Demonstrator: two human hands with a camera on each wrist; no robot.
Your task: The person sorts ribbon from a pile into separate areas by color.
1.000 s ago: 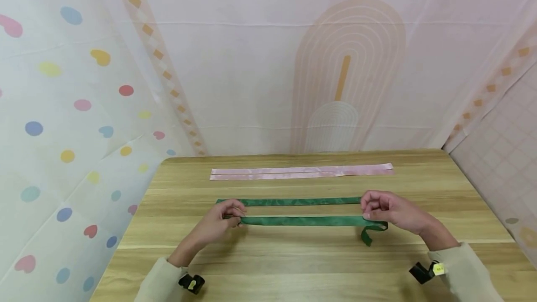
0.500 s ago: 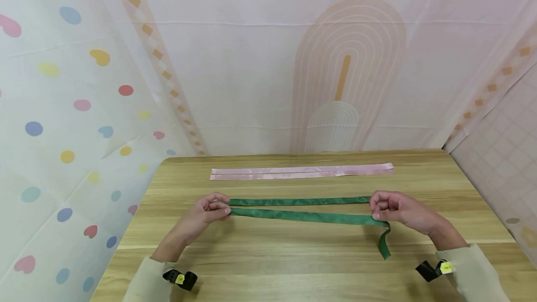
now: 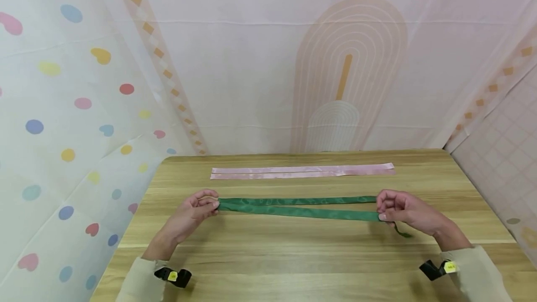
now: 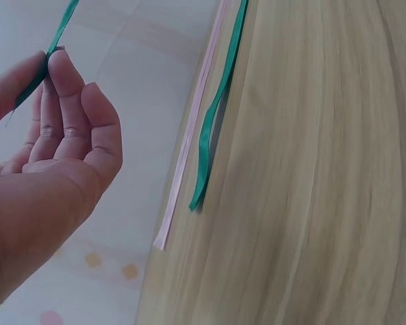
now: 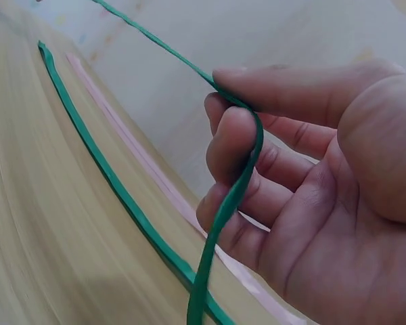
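A green ribbon (image 3: pixel 299 212) is stretched taut between the two hands above the wooden table (image 3: pixel 293 264). The left hand (image 3: pixel 190 213) pinches one end between thumb and fingertips; the right hand (image 3: pixel 404 212) pinches the other end the same way, a short tail hanging below its fingers. The hands are well apart. Just beyond the held strip, between the hands, a second green ribbon (image 3: pixel 302 200) lies flat. Farther off lie two pink ribbons (image 3: pixel 302 172), side by side.
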